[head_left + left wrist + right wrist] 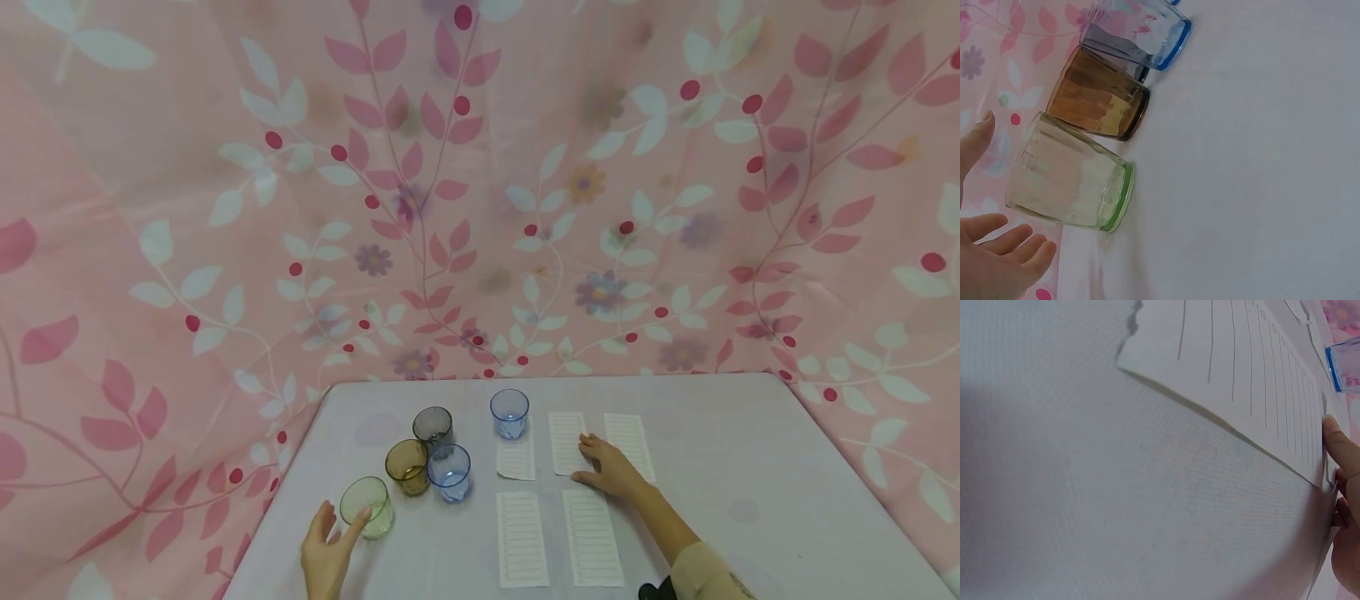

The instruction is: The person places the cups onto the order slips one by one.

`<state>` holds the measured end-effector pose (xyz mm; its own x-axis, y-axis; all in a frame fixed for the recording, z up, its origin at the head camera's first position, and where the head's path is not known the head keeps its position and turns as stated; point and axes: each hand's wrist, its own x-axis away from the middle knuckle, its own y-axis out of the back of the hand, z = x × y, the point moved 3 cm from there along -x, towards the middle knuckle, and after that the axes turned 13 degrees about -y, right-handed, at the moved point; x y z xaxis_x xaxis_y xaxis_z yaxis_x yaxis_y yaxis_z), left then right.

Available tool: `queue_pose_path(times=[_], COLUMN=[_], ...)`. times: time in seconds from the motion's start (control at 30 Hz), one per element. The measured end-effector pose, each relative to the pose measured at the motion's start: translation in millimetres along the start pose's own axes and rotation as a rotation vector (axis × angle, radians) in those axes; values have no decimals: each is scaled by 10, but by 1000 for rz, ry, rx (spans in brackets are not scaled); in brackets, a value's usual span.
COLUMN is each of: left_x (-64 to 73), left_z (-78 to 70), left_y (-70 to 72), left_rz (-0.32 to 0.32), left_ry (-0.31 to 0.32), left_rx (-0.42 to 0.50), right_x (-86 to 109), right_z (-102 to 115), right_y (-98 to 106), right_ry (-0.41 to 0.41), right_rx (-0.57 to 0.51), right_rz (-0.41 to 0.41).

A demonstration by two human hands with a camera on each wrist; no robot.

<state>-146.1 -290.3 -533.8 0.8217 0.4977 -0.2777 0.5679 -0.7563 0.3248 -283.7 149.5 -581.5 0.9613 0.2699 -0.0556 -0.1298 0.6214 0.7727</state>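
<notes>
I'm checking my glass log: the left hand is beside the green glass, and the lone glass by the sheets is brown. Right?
No: the lone glass by the sheets is blue, as the head view shows. The left hand is beside the green glass.

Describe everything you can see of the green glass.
The green glass is a see-through, pale tumbler, apparently glass and seemingly empty, with a thick, deeper-green base and a wider open rim. It stands upright on the white tabletop, nearer the head camera and further left than the amber glass. The left grip is open beside it, with no clear contact.
</notes>
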Motion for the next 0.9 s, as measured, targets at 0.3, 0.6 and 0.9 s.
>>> queue_pose_path(times=[0.3,0.6,0.9], left_x=[10,17,43], left_z=[21,40,79], left_y=[-95,-124,-129], left_rz=[25,13,21], left_ry=[-4,-5,-12], left_rx=[60,65,115], right_x=[9,-7,-4], right_z=[-11,-54,-41], right_y=[-5,-45,-32], right_ry=[-10,-7,22], right_rx=[-16,-30,-22], right_rz=[9,2,-23])
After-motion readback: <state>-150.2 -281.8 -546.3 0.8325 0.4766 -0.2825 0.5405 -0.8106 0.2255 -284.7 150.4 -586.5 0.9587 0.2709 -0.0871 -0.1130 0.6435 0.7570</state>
